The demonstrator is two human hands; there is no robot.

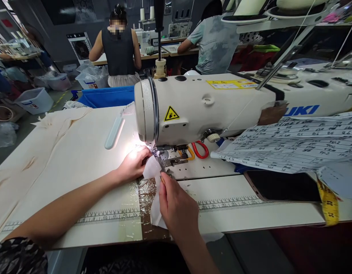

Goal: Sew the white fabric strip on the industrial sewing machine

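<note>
White strip (152, 167) between left hand (133, 163) and right hand (178, 203) at the machine (190, 106)

The strip lies on the counter (93, 156) just in front of the needle area, its long axis running from there toward the person, with a slight bend midway. Its far end sits just right of the left fingers, and its near part passes left of the right hand. The left hand is nearer the needle area; the right is closer to the person.

The left fingers are curled, tips down beside the strip's far end in the lamp's glare; whether they pinch it or only press on it, I cannot tell. The right thumb and forefinger are pressed together on a slim thing (161, 177), too small to name, by the strip's right edge.

The strip looks thin, soft and matte, with uneven edges. Under it, a brown patch (146, 213) shines with crinkled film. The counter is smooth and white, printed with a ruler (107, 217). The machine's rounded, cream casing looks hard and glossy. Right of the needle area, a red loop handle (204, 149) shows; farther right lie a flat, dark phone (284, 185) and a curled yellow tape measure (329, 205). Thin, creased cream cloth (36, 163) spreads over the left end.
</note>
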